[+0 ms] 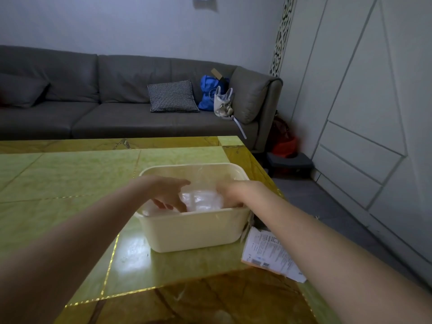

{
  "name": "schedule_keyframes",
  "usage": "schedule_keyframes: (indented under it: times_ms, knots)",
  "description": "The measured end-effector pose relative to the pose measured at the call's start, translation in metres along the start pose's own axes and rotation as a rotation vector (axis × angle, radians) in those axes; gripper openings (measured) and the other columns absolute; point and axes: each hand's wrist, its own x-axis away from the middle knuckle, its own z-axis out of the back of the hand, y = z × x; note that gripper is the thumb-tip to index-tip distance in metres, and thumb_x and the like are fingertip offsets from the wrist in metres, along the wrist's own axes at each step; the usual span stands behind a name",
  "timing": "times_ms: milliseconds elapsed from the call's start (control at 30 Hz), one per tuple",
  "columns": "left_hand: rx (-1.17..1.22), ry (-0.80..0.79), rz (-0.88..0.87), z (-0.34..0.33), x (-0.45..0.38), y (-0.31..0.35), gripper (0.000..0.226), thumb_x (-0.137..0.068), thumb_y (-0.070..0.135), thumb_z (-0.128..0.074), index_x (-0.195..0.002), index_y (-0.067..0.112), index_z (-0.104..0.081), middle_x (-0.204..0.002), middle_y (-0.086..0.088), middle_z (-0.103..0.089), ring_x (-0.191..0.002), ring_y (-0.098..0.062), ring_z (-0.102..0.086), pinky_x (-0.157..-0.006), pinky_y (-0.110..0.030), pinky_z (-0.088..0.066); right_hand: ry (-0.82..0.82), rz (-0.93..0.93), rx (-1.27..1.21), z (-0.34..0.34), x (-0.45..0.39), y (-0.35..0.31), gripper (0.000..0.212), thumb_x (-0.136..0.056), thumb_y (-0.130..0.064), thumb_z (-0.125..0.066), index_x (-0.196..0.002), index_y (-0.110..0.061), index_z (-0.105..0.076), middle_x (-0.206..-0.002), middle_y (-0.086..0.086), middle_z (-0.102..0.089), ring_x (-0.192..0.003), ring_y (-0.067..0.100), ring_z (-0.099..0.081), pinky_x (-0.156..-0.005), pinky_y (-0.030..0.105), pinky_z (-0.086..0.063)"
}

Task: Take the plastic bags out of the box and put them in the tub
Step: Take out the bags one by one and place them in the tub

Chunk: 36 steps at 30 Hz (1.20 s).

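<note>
- On the green-and-gold tiled table (70,183), near its right edge: one cream plastic tub (194,232), long axis running left to right across the view.
- Inside the tub: clear plastic bags (201,201), a crumpled heap against the bottom; no single direction or long axis could be read from the heap.
- Left hand (170,195): reached over the near rim into the tub, fingers pointed down onto the bags; whether it pressed or pinched them could not be told.
- Right hand (230,194): also in the tub, at the right of the heap, fingers hidden behind the rim; grip could not be told.
- Handling, as judged: bags light, soft, slippery, springy when let go; best gathered in a bunch at the middle and pressed down.
- Just beside the tub, at the table edge: flattened box (271,256) with a printed label, partly under the right forearm.
</note>
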Motion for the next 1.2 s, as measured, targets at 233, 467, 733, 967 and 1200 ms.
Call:
schedule_keyframes:
  times_ms: [233, 467, 733, 967, 1200]
  knots:
    - [0.159, 0.377, -0.034, 0.015, 0.022, 0.017, 0.041, -0.091, 0.008, -0.055, -0.131, 0.009, -0.046, -0.123, -0.015, -0.057, -0.059, -0.012, -0.061, -0.054, -0.021, -0.052, 0.378, 0.047, -0.353, 0.025, 0.049, 0.027, 0.035, -0.093, -0.02, -0.058, -0.125, -0.007, -0.054, -0.115, 0.011, -0.06, -0.082, 0.02, -0.063, -0.067, 0.028, -0.055]
    - [0.138, 0.303, -0.368, -0.016, 0.037, 0.097, 0.02, -0.092, 0.008, -0.052, -0.11, 0.01, -0.061, -0.113, -0.005, -0.06, -0.059, -0.006, -0.063, -0.044, -0.011, -0.046, -0.005, -0.107, -0.33, 0.01, 0.098, 0.074, 0.02, -0.09, -0.013, -0.062, -0.097, 0.006, -0.064, -0.082, 0.014, -0.069, -0.053, 0.015, -0.064, -0.052, 0.022, -0.052]
    - [-0.009, 0.123, -0.415, -0.064, 0.038, 0.133, 0.02, -0.09, 0.008, -0.053, -0.107, 0.011, -0.064, -0.106, -0.009, -0.068, -0.077, -0.019, -0.069, -0.052, -0.015, -0.051, 0.231, -0.133, -0.241, -0.051, 0.1, 0.082, 0.024, -0.09, -0.021, -0.061, -0.067, -0.016, -0.054, -0.064, 0.002, -0.059, -0.049, 0.013, -0.054, -0.049, 0.023, -0.042]
    - [0.045, 0.148, -0.4, -0.064, 0.037, 0.138, 0.031, -0.09, 0.01, -0.057, -0.121, 0.012, -0.052, -0.122, -0.008, -0.059, -0.071, -0.016, -0.066, -0.05, -0.017, -0.053, 0.45, -0.05, -0.501, -0.032, 0.108, 0.099, 0.021, -0.078, -0.022, -0.076, -0.064, -0.015, -0.061, -0.068, 0.0, -0.059, -0.059, 0.011, -0.052, -0.053, 0.021, -0.04]
    - [0.051, 0.272, -0.432, -0.063, 0.043, 0.14, 0.041, -0.089, 0.017, -0.061, -0.128, 0.015, -0.049, -0.12, -0.003, -0.06, -0.062, -0.012, -0.065, -0.046, -0.015, -0.049, 0.296, 0.035, -0.563, -0.02, 0.119, 0.097, 0.019, -0.092, -0.017, -0.059, -0.09, -0.001, -0.069, -0.057, 0.005, -0.056, -0.031, 0.002, -0.044, -0.039, 0.017, -0.034]
